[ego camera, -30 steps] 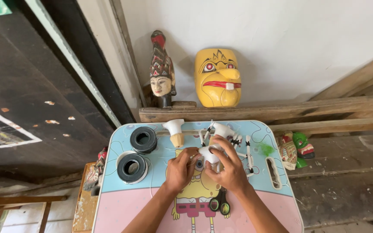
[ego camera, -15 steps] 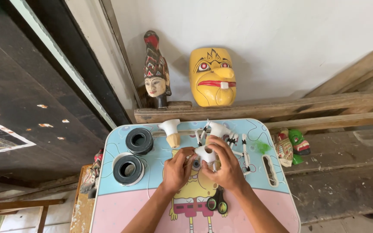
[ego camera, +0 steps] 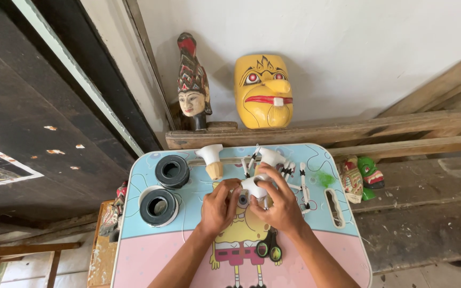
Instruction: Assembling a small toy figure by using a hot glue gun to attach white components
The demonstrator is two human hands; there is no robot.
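Both hands meet over the middle of a small blue and pink cartoon-printed table (ego camera: 150, 250). My left hand (ego camera: 219, 205) and my right hand (ego camera: 279, 205) together grip a small white figure piece (ego camera: 254, 185), fingers pinched around it. Just beyond it lie more white parts with black stripes (ego camera: 273, 159). A white cone-shaped piece with a tan wooden end (ego camera: 212, 160) lies to the left of them. Black-handled scissors (ego camera: 269, 249) rest on the table below my right wrist.
Two black tape rolls (ego camera: 172, 170) (ego camera: 158, 206) sit on the table's left side. A yellow carved mask (ego camera: 263, 90) and a painted wooden head (ego camera: 191, 85) lean on the wall behind a plank. Small painted figures (ego camera: 359, 176) lie to the right, another (ego camera: 116, 205) to the left.
My hands and the white piece stay in the same spot, fingers shifting slightly around it. The camera view has drifted a little.
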